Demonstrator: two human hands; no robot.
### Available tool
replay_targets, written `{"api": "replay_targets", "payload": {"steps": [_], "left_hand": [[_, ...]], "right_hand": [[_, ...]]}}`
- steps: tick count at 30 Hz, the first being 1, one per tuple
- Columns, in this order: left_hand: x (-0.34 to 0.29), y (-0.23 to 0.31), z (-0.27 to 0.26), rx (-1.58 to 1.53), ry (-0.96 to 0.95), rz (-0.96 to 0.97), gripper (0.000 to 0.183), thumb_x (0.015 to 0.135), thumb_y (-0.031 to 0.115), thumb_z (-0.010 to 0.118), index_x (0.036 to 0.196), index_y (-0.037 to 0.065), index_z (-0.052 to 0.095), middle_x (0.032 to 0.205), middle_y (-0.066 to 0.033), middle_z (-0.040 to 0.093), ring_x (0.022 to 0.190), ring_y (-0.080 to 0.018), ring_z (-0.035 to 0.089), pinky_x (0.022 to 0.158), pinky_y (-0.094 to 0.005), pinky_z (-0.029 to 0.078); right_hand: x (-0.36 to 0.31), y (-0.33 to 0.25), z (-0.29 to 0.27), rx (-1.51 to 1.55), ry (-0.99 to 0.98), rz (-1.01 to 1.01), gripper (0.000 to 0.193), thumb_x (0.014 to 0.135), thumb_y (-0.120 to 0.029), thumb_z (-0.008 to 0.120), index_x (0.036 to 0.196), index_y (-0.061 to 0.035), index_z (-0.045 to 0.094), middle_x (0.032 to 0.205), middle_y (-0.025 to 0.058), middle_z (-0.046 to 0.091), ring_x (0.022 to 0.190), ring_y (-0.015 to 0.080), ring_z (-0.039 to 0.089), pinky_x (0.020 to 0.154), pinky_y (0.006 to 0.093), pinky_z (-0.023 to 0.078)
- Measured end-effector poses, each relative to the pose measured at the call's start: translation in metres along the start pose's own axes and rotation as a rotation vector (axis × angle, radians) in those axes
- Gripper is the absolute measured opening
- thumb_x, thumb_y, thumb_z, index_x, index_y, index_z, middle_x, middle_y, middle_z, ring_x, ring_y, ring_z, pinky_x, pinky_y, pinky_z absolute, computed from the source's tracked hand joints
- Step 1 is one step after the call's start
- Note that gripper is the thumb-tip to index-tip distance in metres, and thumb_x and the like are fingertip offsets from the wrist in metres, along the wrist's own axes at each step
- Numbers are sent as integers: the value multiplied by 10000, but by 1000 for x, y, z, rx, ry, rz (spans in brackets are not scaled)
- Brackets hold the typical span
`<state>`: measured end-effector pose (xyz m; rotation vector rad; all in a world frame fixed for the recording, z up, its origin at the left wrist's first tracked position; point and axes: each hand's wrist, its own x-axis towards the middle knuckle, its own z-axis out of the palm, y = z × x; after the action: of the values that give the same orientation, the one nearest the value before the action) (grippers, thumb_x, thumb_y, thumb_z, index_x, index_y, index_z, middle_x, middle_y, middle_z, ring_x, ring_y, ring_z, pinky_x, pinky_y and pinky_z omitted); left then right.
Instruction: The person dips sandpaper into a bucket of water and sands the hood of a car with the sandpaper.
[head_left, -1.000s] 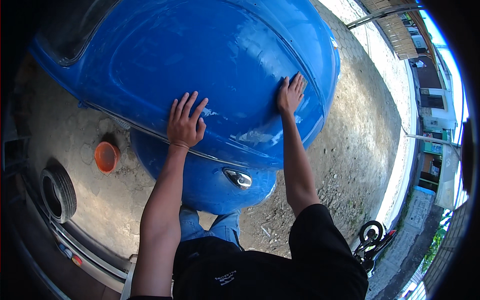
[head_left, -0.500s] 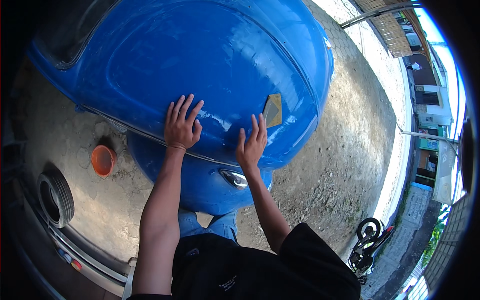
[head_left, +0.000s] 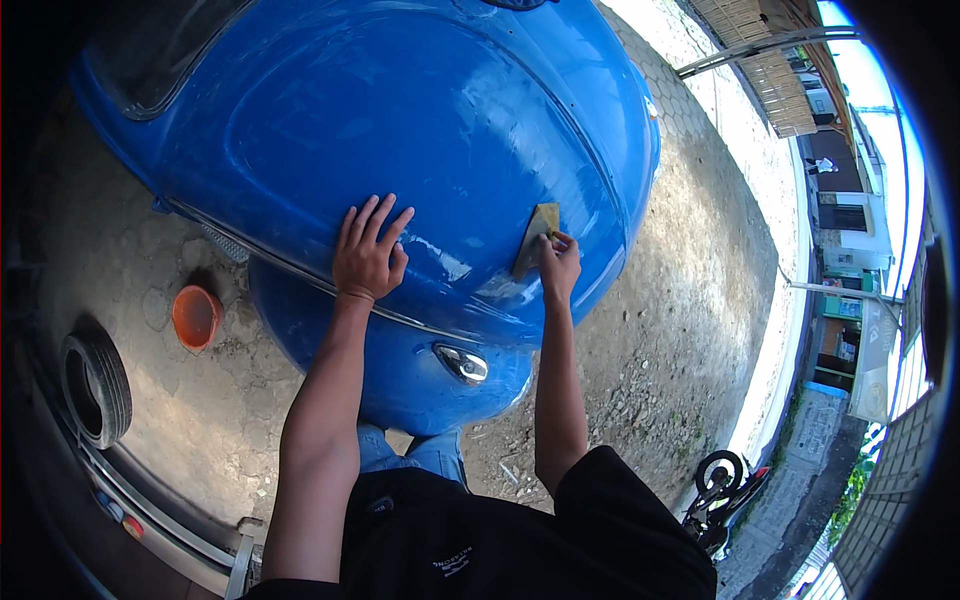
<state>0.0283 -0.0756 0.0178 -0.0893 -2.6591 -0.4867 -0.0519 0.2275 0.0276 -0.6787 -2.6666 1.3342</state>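
Note:
A rounded blue car body (head_left: pixel 330 130) fills the upper middle, with light scuffed patches on its glossy paint. Flat on its near slope rests my left hand (head_left: pixel 367 262), fingers spread, holding nothing. To the right, my right hand (head_left: pixel 561 270) pinches the edge of a piece of sandpaper (head_left: pixel 524 256) between thumb and fingers. The sandpaper is tan and grey and looks tilted against the hood; whether all of it touches the paint I cannot tell. A chrome-trimmed lamp (head_left: pixel 462 364) sits on the fender below, between my forearms.
An orange bucket (head_left: pixel 197 318) and a loose tyre (head_left: pixel 97 391) are on the concrete at left. A motorcycle (head_left: pixel 716 500) is parked at the lower right. Gravel (head_left: pixel 640 385) covers the ground right of the car. My legs are close to the fender.
My right hand has moved right and up from beside the sandpaper and closed on it, turning and tilting the piece. My left hand stays at nearly the same spot.

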Motion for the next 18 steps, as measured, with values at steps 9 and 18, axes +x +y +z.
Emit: {"api": "replay_targets", "payload": {"steps": [9, 18], "left_hand": [[-5, -4, 1, 60, 32, 27, 530, 840, 214, 454, 1355, 259, 568, 1448, -48, 495, 1346, -277, 437, 1169, -479, 292], [1, 5, 4, 61, 20, 59, 533, 829, 214, 455, 1348, 234, 572, 1452, -67, 490, 1361, -289, 419, 1177, -487, 273]], "right_hand": [[22, -14, -4, -16, 88, -153, 183, 882, -194, 672, 983, -41, 667, 972, 136, 710, 882, 266, 705, 773, 355, 540], [44, 3, 10, -203, 225, -301, 133, 878, -194, 646, 979, -110, 661, 954, 96, 648, 946, 321, 588, 806, 421, 487]]}}
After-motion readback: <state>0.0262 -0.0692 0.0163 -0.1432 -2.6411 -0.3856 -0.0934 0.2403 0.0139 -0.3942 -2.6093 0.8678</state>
